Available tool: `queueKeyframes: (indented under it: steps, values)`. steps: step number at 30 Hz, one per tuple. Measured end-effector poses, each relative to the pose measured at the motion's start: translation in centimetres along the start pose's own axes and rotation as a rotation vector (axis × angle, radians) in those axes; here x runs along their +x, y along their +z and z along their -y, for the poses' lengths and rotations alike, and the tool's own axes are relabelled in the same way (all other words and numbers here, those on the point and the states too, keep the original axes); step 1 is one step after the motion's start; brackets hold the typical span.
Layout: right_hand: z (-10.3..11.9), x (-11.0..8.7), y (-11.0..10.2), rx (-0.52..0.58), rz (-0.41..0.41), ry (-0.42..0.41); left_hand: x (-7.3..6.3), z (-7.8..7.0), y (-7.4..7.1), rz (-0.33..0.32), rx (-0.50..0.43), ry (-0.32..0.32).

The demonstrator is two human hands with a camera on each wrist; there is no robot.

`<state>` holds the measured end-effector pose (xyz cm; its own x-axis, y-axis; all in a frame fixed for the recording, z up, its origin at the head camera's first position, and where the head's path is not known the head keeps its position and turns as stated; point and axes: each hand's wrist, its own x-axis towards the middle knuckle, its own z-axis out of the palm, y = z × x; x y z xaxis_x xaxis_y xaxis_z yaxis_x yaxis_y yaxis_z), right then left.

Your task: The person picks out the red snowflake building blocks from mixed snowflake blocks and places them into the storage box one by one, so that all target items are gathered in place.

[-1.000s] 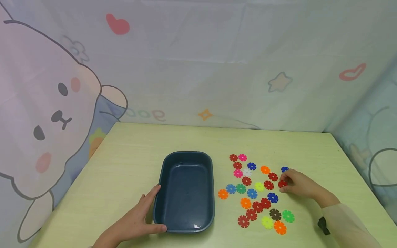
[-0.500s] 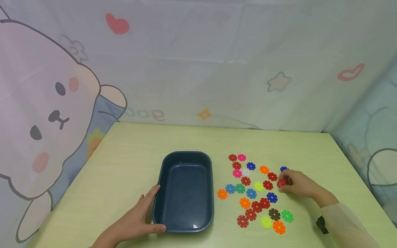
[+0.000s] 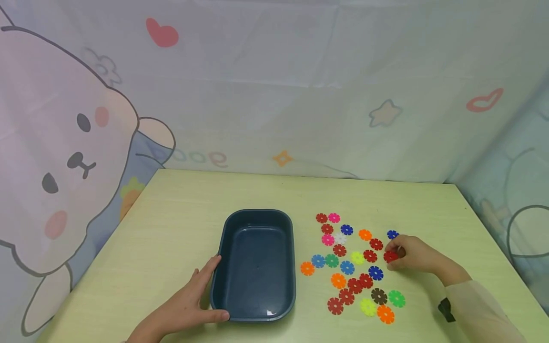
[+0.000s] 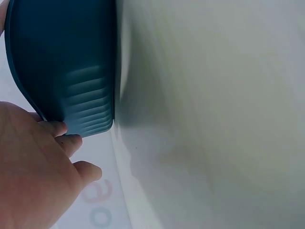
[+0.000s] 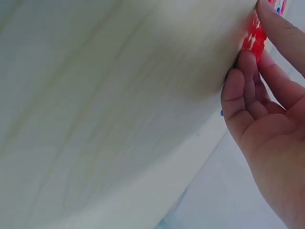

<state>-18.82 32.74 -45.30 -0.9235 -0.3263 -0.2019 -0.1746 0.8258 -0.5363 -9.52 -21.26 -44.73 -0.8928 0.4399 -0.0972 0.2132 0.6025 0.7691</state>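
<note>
A dark blue plastic tray point(image 3: 259, 267) lies on the table with nothing in it. My left hand point(image 3: 184, 305) rests against its left side, the thumb at the near corner and the fingers along the wall; the left wrist view also shows the fingertips point(image 4: 71, 142) touching the wall. My right hand point(image 3: 413, 255) pinches red snowflake discs point(image 5: 254, 42) between thumb and fingers, low over the table. They look stacked in the right wrist view, but fingers partly hide them. Left of this hand lie loose red discs point(image 3: 370, 256); a dark blue disc point(image 3: 392, 234) sits just beyond it.
More notched discs are scattered right of the tray: orange point(image 3: 307, 268), green point(image 3: 332, 260), yellow point(image 3: 368, 307), brown point(image 3: 379, 296) and others. A patterned cloth point(image 3: 274, 95) hangs behind the table point(image 3: 193, 200). A small black object point(image 3: 446, 309) is by the right sleeve.
The red discs in my right hand have tipped up and then come down slightly toward me, with the fingers shifting a little. My left hand and the tray stay put.
</note>
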Motion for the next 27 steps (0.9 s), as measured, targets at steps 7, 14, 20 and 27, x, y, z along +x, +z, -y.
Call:
queueKeyframes:
  steps: [7, 14, 20, 27]
  values:
    - [0.1, -0.1, -0.1, 0.001, 0.013, 0.003, 0.0, 0.0, 0.0, 0.002, 0.002, -0.001]
    - [0.6, -0.1, -0.2, -0.009, 0.001, -0.020, 0.0, -0.1, -0.1, 0.009, -0.010, -0.010]
    - [2.4, 0.2, -0.5, -0.032, -0.037, -0.110, -0.1, -0.1, -0.1, 0.008, -0.009, -0.022]
    - [5.3, 0.7, -0.9, -0.025, -0.021, -0.228, 0.0, -0.1, -0.1, 0.016, -0.014, -0.029]
